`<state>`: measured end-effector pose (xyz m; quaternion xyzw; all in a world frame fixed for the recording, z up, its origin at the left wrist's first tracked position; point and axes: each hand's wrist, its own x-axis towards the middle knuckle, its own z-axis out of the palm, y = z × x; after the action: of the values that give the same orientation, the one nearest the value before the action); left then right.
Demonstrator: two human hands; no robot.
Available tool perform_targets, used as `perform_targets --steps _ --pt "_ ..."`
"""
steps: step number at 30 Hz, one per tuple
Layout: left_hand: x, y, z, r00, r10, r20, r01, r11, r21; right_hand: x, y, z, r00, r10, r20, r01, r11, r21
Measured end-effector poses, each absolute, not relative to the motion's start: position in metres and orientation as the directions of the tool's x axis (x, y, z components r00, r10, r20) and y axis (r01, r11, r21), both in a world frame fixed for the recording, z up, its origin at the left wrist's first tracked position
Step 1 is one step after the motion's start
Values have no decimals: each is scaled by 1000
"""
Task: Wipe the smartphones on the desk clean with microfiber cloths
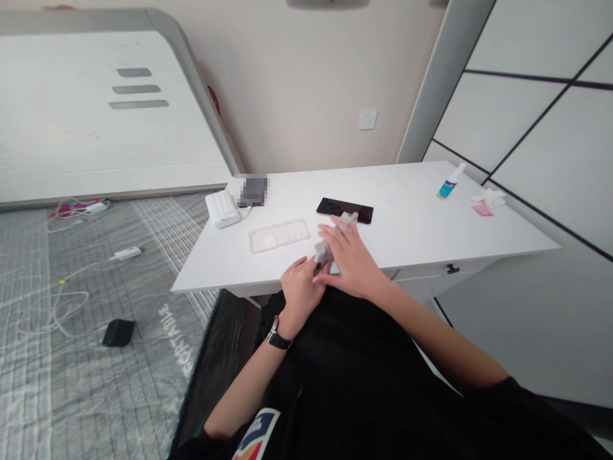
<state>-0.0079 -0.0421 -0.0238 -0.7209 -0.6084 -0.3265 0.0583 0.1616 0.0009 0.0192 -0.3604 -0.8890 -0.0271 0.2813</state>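
A small crumpled grey cloth (322, 251) is bunched between my hands at the front edge of the white desk (412, 239). My left hand (302, 285) is closed on its lower end, with a dark-strapped watch on the wrist. My right hand (352, 260) lies over the cloth with bent fingers, and part of the cloth shows beyond the fingertips. Just past that hand a black phone (342, 210) lies screen up. To the left a clear phone case (282, 236) rests flat. Whether anything is wrapped inside the cloth is hidden.
At the desk's left end are a white box-like charger (223, 209) and a blurred dark object (253, 190). On the right stand a spray bottle (451, 182), a pink slip (483, 210) and crumpled white tissue (491, 197). A plastic-covered mattress (119, 383) with cables borders the left.
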Motion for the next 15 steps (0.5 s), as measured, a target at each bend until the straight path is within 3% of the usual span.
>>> perform_targets --steps 3,7,12,15 --pt "-9 -42 -24 49 849 526 918 -246 312 160 0 20 -614 598 514 623 768 -150" --pt "-7 -44 -20 51 830 555 910 -267 316 175 21 20 -422 725 544 771 603 -204" --pt "-6 -43 -20 42 836 547 907 -261 330 165 8 21 -598 609 522 642 753 -144" --pt "-6 -43 -20 46 835 549 911 -260 320 166 11 20 -563 628 537 664 731 -158"
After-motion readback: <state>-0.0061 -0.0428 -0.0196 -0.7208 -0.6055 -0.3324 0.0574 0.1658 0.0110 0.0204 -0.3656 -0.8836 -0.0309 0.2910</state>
